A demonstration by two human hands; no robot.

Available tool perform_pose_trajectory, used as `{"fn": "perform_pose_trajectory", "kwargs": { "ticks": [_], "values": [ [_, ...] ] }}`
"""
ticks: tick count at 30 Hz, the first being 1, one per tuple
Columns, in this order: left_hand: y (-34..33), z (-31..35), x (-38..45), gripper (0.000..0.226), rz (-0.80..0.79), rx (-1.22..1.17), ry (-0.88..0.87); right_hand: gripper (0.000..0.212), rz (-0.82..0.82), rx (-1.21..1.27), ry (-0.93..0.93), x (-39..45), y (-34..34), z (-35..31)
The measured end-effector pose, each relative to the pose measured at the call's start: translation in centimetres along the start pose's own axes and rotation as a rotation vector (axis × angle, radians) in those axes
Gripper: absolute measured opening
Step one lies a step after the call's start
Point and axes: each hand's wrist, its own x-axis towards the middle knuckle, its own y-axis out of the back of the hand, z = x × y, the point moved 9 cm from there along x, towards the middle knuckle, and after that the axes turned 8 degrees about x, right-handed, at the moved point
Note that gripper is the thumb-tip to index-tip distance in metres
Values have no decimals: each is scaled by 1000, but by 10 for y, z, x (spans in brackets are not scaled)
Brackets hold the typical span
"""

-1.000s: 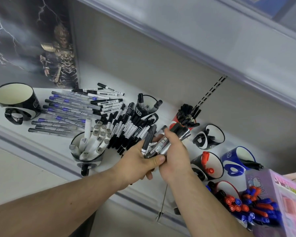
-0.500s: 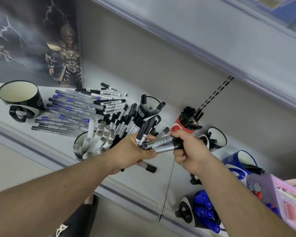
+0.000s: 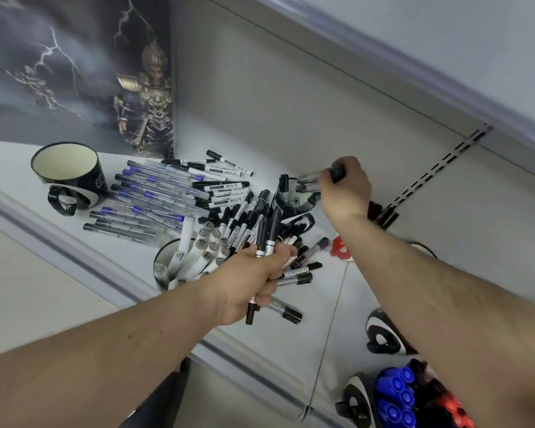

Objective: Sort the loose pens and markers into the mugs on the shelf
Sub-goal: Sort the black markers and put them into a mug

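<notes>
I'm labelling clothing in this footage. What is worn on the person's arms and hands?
Nothing visible: the left hand and right hand are bare, with no gloves, rings, watch or bracelets. Both forearms are uncovered to the frame edge; no sleeves show. Fine hair shows on the forearms.

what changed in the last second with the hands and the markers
The right hand split off from the left, carrying a few grey markers up and back over the black mug by the wall. The left hand kept its grip on the remaining black pens. The loose pens on the shelf and the empty mug stayed put.
</notes>
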Motion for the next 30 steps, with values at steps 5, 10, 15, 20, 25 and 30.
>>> {"fn": "perform_pose_trajectory", "kwargs": {
  "ticks": [5, 10, 15, 20, 25, 30],
  "values": [
    [-8, -5, -13, 18, -98, 1, 59, 24, -199, -294, 52, 21, -58, 21],
    [-1, -10, -17, 24, -114, 76, 49, 43, -293, -875, 165, 20, -84, 24],
    [9, -20, -17, 23, -93, 156, 40, 82, -524, -879, -40, 24, -94, 44],
    [6, -17, -17, 22, -81, 157, 28, 84, -420, -830, -39, 24, -84, 49],
    [6, -12, -13, 21, -39, 138, 29, 90, -585, -761, -2, -6, -102, 59],
    [4, -9, -12, 22, 6, 139, 24, 81, -687, -594, -95, -10, -91, 46]
  ]
}}
